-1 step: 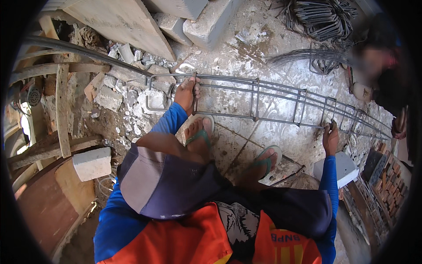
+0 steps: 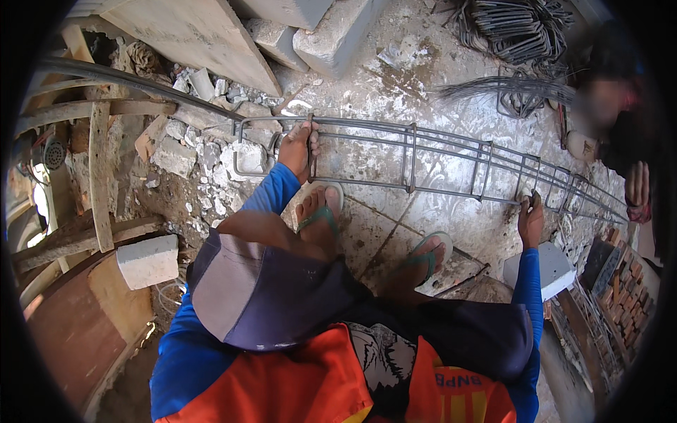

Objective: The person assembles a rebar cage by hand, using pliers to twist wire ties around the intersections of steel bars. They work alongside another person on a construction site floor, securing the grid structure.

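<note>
A long rebar cage (image 2: 444, 146) of several steel bars with rectangular stirrups stretches from mid-left toward the far right, just above the floor in front of my feet. My left hand (image 2: 299, 150) is closed round the stirrup (image 2: 311, 166) near the cage's left end, where a bar bends into a loop. Farther right, my right hand (image 2: 530, 220) pinches the cage's near bar between fingertips and thumb; the rest of its fingers are curled and partly hidden.
A co-worker's hand (image 2: 638, 185) is beside the cage's far right end. Thin wires (image 2: 504, 86) and a pile of bent stirrups (image 2: 518, 32) lie at the upper right. White blocks (image 2: 338, 39) stand at the back. Rubble (image 2: 176, 156) and wooden boards (image 2: 100, 176) lie left, stacked bricks (image 2: 624, 289) right.
My left hand and the stirrup in it have slid slightly left along the bars. My right hand stays put. The co-worker's hand has come up a little, and the thin wires have shifted right.
</note>
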